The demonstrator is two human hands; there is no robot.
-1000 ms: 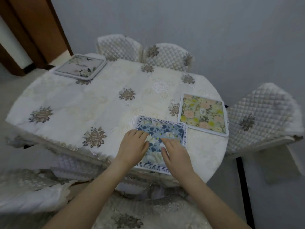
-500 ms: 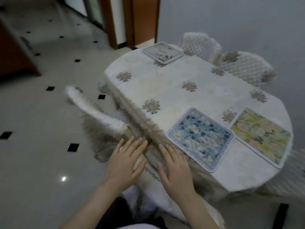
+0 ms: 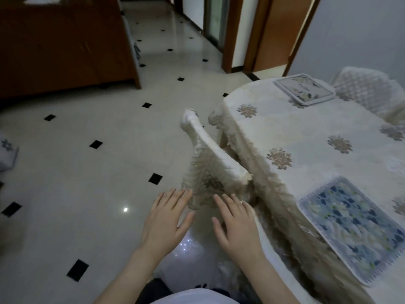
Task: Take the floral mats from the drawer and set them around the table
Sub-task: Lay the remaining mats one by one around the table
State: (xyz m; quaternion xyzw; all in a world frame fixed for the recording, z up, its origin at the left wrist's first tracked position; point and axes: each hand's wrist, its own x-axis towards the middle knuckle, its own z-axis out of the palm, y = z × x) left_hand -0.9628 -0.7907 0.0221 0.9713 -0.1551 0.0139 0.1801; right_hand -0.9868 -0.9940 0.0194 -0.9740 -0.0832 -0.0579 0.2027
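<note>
White floor tiles [image 3: 92, 194] with little black squares fill the room. Both hands, left hand [image 3: 165, 218] and right hand [image 3: 235, 222], are flat, fingers spread, holding nothing. One blue floral mat [image 3: 352, 224] and one pale mat [image 3: 304, 88] lie on the table [image 3: 295, 128].

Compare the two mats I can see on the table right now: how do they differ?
The near mat is patterned in dark blue and white with a fringed-looking border; the far mat is pale grey with sparse flowers and a plain rounded rim. The near mat lies at the table's near edge, the far mat at its far end. Both lie flat, with neither hand on them.
</note>
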